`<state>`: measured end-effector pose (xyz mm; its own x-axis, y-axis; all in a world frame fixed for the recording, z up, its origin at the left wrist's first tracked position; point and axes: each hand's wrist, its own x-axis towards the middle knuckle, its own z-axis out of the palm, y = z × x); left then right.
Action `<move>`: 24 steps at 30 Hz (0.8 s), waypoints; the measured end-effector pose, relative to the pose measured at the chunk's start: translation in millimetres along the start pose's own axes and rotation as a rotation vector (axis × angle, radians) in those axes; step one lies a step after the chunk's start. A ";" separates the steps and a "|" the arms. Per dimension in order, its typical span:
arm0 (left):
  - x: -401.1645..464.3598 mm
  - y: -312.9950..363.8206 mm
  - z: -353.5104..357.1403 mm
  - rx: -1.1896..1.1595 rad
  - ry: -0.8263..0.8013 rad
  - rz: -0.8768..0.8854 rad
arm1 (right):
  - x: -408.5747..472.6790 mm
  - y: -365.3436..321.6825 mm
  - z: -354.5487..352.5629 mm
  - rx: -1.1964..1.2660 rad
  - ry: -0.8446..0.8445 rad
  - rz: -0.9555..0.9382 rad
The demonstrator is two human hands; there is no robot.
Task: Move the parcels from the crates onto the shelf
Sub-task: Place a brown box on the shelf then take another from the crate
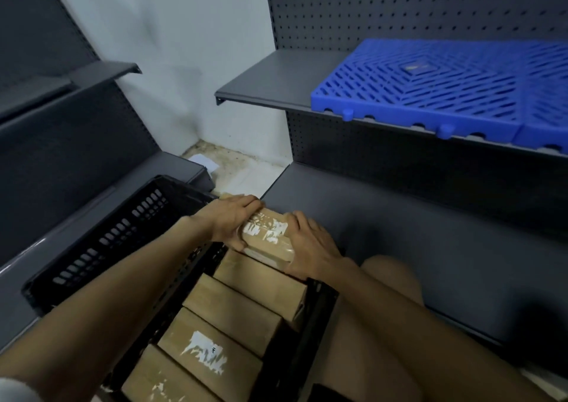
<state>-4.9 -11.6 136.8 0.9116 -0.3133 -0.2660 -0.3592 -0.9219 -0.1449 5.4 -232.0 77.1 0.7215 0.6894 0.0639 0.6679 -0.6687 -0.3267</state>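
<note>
Ideally, the parcel (266, 235), gripped by curled fingers of left hand (235, 220) and right hand (309, 244) above the crate (101, 241), should be lifted level onto the shelf (415, 217).

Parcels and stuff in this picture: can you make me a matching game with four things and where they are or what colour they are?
Things:
1. held parcel
2. blue mat
3. black crate
4. white paper

Places or colours:
A. lies on the upper shelf
B. lies on the floor in the corner
C. gripped between the left hand and the right hand
D. empty-looking, to the left of the crate full of parcels

Pairs: 1-C, 2-A, 3-D, 4-B
</note>
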 end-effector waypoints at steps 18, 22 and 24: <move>-142.6 2.0 -137.0 0.139 0.359 -0.179 | -3.3 -83.9 -136.8 -0.154 0.254 -0.296; -169.7 -1.9 -164.9 0.196 0.493 -0.223 | 3.5 -101.0 -168.8 -0.245 0.362 -0.367; -179.7 -3.9 -177.9 0.237 0.556 -0.251 | 7.9 -107.6 -184.3 -0.305 0.417 -0.388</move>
<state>-131.7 7.8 354.8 0.9182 -0.2246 0.3264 -0.0980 -0.9270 -0.3620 -27.1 -205.9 286.5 0.3863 0.7721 0.5046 0.8722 -0.4838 0.0726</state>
